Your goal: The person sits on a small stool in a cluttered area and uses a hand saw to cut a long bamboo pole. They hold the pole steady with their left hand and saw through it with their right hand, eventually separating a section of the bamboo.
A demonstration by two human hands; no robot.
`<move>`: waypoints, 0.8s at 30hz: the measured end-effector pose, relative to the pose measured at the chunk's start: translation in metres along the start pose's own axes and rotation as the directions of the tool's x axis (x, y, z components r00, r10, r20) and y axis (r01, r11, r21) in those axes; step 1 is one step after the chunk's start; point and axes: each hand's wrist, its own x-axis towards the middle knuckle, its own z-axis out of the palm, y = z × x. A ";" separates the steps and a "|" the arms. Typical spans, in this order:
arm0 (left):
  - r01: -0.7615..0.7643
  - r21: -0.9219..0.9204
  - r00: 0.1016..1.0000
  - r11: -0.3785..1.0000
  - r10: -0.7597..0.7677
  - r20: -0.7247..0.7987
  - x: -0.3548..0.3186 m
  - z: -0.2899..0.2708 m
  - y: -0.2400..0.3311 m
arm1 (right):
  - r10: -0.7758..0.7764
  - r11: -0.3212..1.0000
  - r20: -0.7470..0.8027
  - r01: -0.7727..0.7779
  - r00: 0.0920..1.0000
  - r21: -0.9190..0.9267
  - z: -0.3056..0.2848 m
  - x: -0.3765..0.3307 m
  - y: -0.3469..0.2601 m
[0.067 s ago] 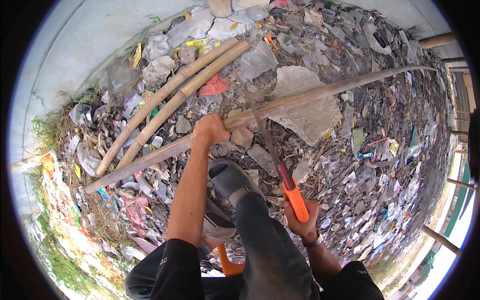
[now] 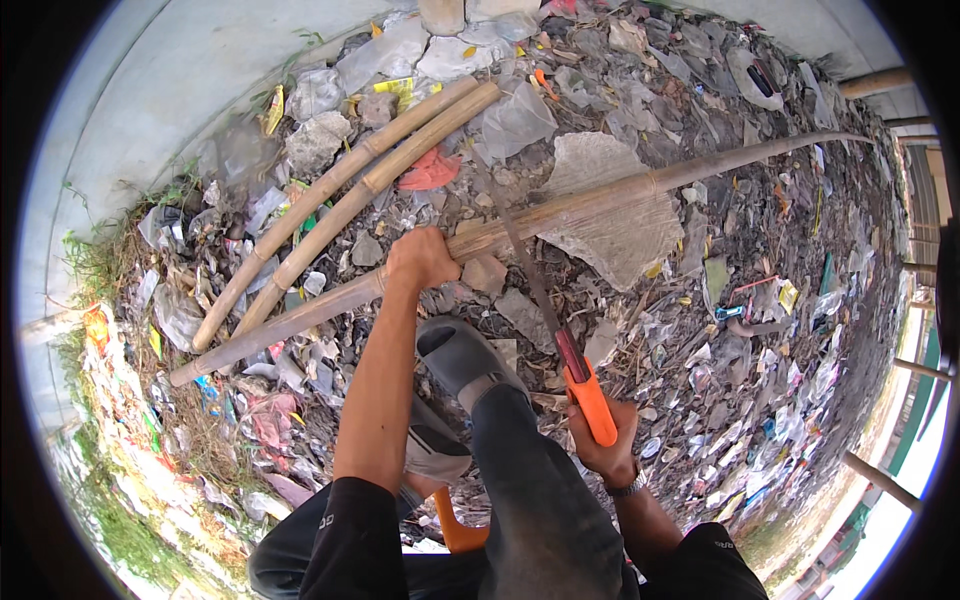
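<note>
The pole (image 2: 590, 203) is laid over a slab (image 2: 625, 240) and is clutched by the left hand (image 2: 422, 258). The saw (image 2: 541, 297) is set across it, its handle grasped by the right hand (image 2: 608, 456), whose fingers are partly hidden; its tip is barely made out. An orange item (image 2: 458, 528) is half covered by a leg (image 2: 530, 480). Small lettering is borne by both sleeves (image 2: 358, 535).

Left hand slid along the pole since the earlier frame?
No, no visible shift either way: the left hand grips the bamboo pole at the same spot relative to the flat slab.
</note>
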 end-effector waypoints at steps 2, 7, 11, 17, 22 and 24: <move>0.016 0.010 1.000 1.000 -0.016 -0.013 -0.003 -0.001 0.004 | 0.032 0.999 0.022 -0.032 0.999 -0.013 -0.005 -0.005 -0.002; 0.019 0.029 0.995 0.999 -0.016 -0.095 -0.012 0.010 0.006 | 0.074 0.997 0.063 -0.072 0.995 -0.033 -0.016 -0.013 -0.022; 0.013 0.031 0.995 0.999 -0.010 -0.097 -0.013 0.012 0.006 | 0.109 0.993 0.071 -0.106 0.992 -0.049 -0.019 -0.020 -0.032; 0.002 0.018 0.993 1.000 0.000 -0.115 -0.013 0.010 0.007 | 0.133 0.991 0.059 -0.132 0.989 -0.031 -0.013 -0.026 -0.026; -0.007 0.029 0.995 1.000 0.010 -0.099 -0.016 0.008 0.011 | 0.116 0.990 0.006 -0.116 0.993 0.076 0.011 0.017 -0.016; 0.002 0.024 0.997 1.000 0.000 -0.072 -0.019 0.011 0.008 | 0.148 0.986 0.024 -0.149 0.989 0.078 0.009 0.009 -0.020</move>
